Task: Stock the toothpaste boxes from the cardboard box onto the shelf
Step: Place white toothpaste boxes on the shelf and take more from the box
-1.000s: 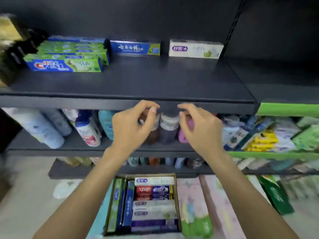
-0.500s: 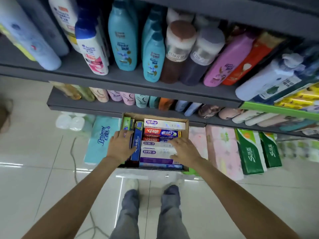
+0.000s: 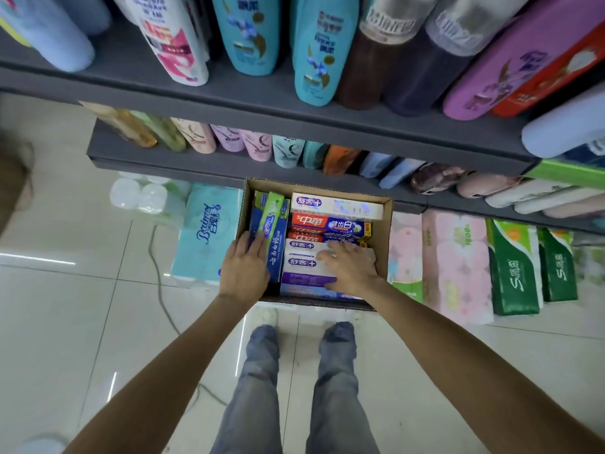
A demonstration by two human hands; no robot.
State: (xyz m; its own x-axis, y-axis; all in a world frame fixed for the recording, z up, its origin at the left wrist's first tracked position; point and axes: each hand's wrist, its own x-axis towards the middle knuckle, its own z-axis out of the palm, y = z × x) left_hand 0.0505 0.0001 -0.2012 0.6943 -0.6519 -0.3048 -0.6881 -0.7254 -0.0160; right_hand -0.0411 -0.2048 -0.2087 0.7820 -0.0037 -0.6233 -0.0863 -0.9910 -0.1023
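"Beinmei" tissue pack (image 3: 209,234) beside cardboard box (image 3: 381,239)

Carton (image 3: 381,237) on floor (image 3: 65,322), at foot of shelving, partly under lowest shelf (image 3: 196,165). In carton: toothpaste boxes (image 3: 330,224), left group on edge, right group stacked flat. Left hand (image 3: 244,270) on carton's left group; right hand (image 3: 350,267) on right stack. Left of carton: tissue pack (image 3: 204,234), touching it; rolls (image 3: 137,196) farther left. Right of carton: paper packs (image 3: 455,263) in a row. Above carton: bottles (image 3: 229,142) lying on lowest shelf; more bottles (image 3: 314,47) on the shelf over it. Person's legs (image 3: 294,388) in front of carton.
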